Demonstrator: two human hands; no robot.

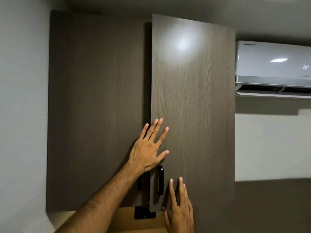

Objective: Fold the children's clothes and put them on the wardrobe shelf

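Right hand (180, 210): nearest item, low in view. Fingers spread and straight, tips laid on or just off the lower face of the right wardrobe door (193, 98); nothing gripped.

Left hand (148, 150): above it, forearm reaching up from lower left. Fingers splayed flat, palm toward the same door near its inner edge; nothing gripped. Whether the palm presses the panel or hovers just off it cannot be told, as the frame is slightly blurred.

Door handle (160, 180): black, vertical bar, on the right door between the two hands, untouched. A second dark handle shows partly behind the left wrist.

Black fitting (144, 212): dark hardware under the doors' lower edge, against a tan board (127, 219); its kind is unclear.

Right wardrobe door: dark wood-grain panel, rigid and flat, standing slightly ajar and proud of the left wardrobe door (97, 106). Judged: swings on hinges with little effort; smooth face gives poor purchase, so the handle or the free inner edge is the sound place to take hold.

Children's clothes: not in view; the shelf is hidden behind the doors. Judged: soft, light, limp goods, best carried as a stack supported from beneath.

Air conditioner (272, 68): white wall unit, far right, well apart.
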